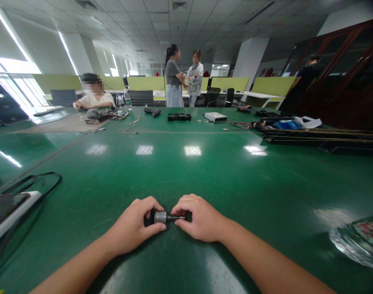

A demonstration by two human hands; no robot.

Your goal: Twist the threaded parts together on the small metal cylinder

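Close in front of me, just above the green tabletop or resting on it, lies a small grey metal cylinder with a thin, stepped shaft [160, 217] pointing right. Its exact kind I cannot make out. My left hand [132, 224] curls around the dark left end, with thumb and fingers closed on the thick body. On the other side, my right hand [201, 218] pinches the shaft's thin tip between thumb and fingers. The two hands are a short gap apart, and the shaft bridges it.
Left are a white power strip [30, 200] and black cable [59, 176]. A glass dish [354, 245] stands at the right. Far back lie a power drill [152, 112], black tray [179, 117], white box [215, 117] and long dark strips [311, 139]. Several people are beyond.
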